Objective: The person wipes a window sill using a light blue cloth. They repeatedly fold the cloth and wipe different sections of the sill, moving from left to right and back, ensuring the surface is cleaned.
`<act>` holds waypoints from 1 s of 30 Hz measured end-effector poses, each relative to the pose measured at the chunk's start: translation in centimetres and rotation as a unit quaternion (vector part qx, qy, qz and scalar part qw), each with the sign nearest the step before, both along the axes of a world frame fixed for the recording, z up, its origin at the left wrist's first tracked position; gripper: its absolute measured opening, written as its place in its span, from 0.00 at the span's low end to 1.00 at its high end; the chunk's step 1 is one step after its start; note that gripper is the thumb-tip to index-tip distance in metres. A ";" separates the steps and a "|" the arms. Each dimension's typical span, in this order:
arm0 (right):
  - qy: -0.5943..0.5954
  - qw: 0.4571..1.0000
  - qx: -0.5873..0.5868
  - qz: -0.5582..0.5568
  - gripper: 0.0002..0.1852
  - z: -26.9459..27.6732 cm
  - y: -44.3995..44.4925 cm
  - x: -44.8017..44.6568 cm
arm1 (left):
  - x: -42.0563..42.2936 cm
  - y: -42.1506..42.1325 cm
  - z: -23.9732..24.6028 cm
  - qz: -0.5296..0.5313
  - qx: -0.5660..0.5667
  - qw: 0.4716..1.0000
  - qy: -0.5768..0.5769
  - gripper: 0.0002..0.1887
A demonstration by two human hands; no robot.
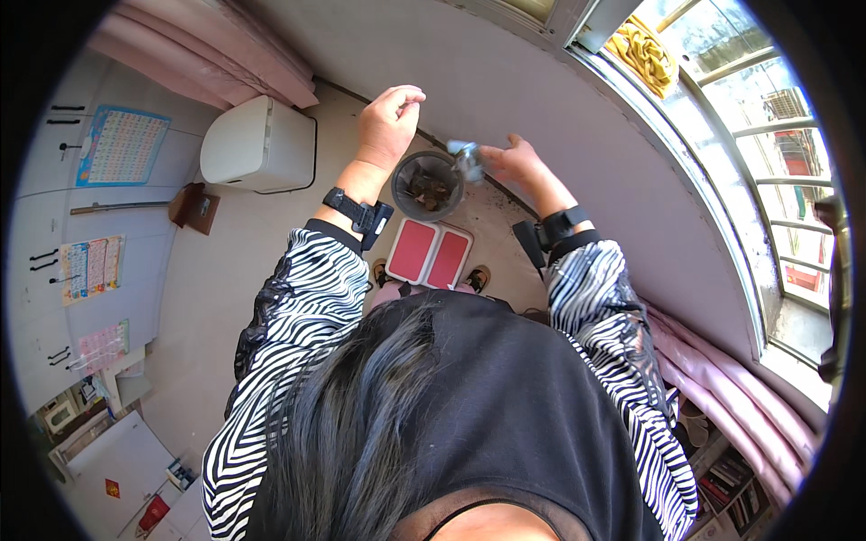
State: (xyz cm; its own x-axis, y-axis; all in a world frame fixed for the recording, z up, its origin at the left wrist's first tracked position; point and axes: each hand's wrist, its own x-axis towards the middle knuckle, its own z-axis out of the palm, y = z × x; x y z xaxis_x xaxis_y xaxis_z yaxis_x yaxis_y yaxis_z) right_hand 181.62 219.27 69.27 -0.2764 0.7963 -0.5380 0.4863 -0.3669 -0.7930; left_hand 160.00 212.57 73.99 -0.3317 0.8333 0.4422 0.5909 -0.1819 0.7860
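Note:
My left hand (390,125) is raised beside the grey round bin, its fingers curled together; whether it holds anything small cannot be told. To the right of the bin is my right hand (513,161), blurred by motion. At its fingertips is a small blurred object (468,161), bluish and clear like crumpled plastic, over the bin's right rim; whether it is gripped or falling does not show. The grey bin (406,206) stands on the floor and holds brown debris. Next to it lies a white-framed board with two red panels (413,250).
A white lidded bin (237,145) stands at the left near a pink curtain (196,51). Beside the white cabinets is a long-handled dustpan (199,209). The wall and a barred window (778,128) run along the right. My feet stand either side of the red-panelled board.

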 end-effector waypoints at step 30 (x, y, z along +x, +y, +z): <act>-0.042 0.585 -0.134 -0.799 0.11 -23.5 -43.1 24.1 | 12.0 -6.7 -7.5 -0.493 -0.260 0.828 0.065 0.04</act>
State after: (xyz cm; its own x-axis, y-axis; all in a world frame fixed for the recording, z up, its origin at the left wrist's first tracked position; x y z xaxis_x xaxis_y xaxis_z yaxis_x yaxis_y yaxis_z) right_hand 205.75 176.19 45.74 0.7421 -0.1132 -0.6607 -0.6133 -0.5125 -0.6010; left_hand 172.03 205.90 66.51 0.6445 0.7600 -0.0831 0.4434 -0.2830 0.8505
